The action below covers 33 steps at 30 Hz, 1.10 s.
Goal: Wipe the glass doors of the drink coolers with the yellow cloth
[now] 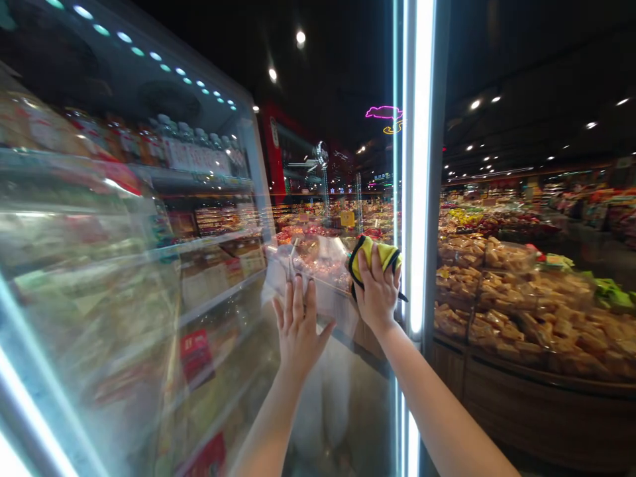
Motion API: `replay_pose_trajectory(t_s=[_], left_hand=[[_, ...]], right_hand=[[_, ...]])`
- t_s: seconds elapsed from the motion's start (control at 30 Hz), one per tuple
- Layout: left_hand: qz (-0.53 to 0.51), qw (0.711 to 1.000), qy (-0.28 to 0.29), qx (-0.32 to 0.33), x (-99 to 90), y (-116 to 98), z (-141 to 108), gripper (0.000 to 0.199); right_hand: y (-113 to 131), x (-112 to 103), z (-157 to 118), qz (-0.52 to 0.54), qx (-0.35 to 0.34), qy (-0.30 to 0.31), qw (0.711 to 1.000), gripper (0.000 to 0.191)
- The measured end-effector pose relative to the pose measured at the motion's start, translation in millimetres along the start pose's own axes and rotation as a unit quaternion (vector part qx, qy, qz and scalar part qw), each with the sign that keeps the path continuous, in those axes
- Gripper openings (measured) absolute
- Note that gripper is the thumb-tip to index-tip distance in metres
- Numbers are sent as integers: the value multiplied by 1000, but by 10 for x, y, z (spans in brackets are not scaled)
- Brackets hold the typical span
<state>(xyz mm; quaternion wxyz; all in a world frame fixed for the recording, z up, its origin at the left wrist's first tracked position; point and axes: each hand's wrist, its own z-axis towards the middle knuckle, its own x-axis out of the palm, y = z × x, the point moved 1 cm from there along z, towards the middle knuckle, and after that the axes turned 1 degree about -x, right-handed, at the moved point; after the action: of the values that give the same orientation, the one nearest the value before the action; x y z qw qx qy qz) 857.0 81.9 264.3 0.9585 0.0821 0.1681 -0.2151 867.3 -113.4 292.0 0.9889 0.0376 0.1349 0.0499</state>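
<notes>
My right hand presses a yellow cloth with dark edging against the glass door, close to its lit frame. The fingers lie over the cloth, and part of it is hidden beneath them. To the left and slightly lower, my left hand is spread with its fingers apart, holding nothing. It appears to rest on the same glass. Reflections cover much of the pane.
A bright light strip runs up the door's edge. On the left, a cooler shelf carries several bottles. At right, a wooden display stand holds heaped packaged goods.
</notes>
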Motion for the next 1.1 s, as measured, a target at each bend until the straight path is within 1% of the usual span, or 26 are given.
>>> replay_pose_trajectory(t_s=[0.07, 0.1, 0.17, 0.2, 0.23, 0.3, 0.37, 0.4, 0.43, 0.47, 0.53, 0.6, 0.67, 0.7, 0.77, 0.83, 0.9, 0.93, 1.0, 1.03, 1.1], left_hand=[[-2, 1000, 8, 3, -7, 14, -19, 97], [-4, 1000, 14, 8, -13, 34, -31, 96], [-6, 999, 26, 20, -36, 101, -50, 94], [-6, 999, 29, 25, -53, 147, -51, 94], [-6, 999, 31, 30, -75, 197, -45, 93], [-3, 999, 28, 32, -128, 302, -10, 93], [1, 1000, 19, 23, -191, 397, 41, 95], [5, 1000, 14, 15, -225, 439, 63, 96], [8, 1000, 9, 6, -258, 480, 79, 97], [10, 1000, 7, 0, -292, 519, 85, 97], [12, 1000, 5, -9, -357, 605, 62, 96], [19, 1000, 7, -18, -419, 707, 2, 94], [28, 999, 9, -26, -473, 820, -69, 94], [33, 999, 13, -29, -495, 873, -100, 95], [36, 999, 19, -33, -525, 954, -142, 97], [36, 998, 23, -41, -537, 995, -162, 101], [33, 998, 24, -50, -541, 1003, -176, 102], [32, 998, 24, -53, -545, 1003, -187, 101], [32, 997, 27, -58, -563, 1012, -223, 99], [32, 997, 29, -61, -580, 1026, -246, 99], [35, 996, 34, -72, -625, 1076, -294, 99]], right_hand=[[150, -2, -141, 12, -33, 27, 999, 74], [175, -7, -246, 16, -59, 44, 997, 75], [140, -25, -418, 20, -100, 68, 992, 77], [103, -35, -446, 18, -104, 71, 992, 77], [75, -45, -420, 16, -93, 66, 993, 76], [106, -60, -227, 16, -41, 36, 998, 75], [292, -67, 40, 22, 7, 2, 1000, 73], [433, -67, 147, 27, 11, -5, 1000, 73], [588, -64, 212, 31, -1, -2, 1000, 73], [737, -59, 225, 35, -26, 8, 999, 74], [954, -44, 106, 40, -82, 34, 995, 74], [1010, -27, -104, 37, -109, 50, 992, 73], [954, -11, -242, 34, -107, 51, 992, 73], [922, -4, -247, 34, -99, 45, 993, 73], [922, 11, -128, 37, -63, 18, 997, 73], [1045, 24, 65, 41, -14, -11, 999, 75], [1249, 39, 171, 46, 4, -19, 999, 78], [1347, 50, 154, 49, -8, -12, 999, 79], [1461, 75, -22, 49, -61, 16, 997, 79], [1464, 85, -153, 48, -90, 30, 994, 79], [1388, 94, -394, 45, -134, 50, 989, 79]])
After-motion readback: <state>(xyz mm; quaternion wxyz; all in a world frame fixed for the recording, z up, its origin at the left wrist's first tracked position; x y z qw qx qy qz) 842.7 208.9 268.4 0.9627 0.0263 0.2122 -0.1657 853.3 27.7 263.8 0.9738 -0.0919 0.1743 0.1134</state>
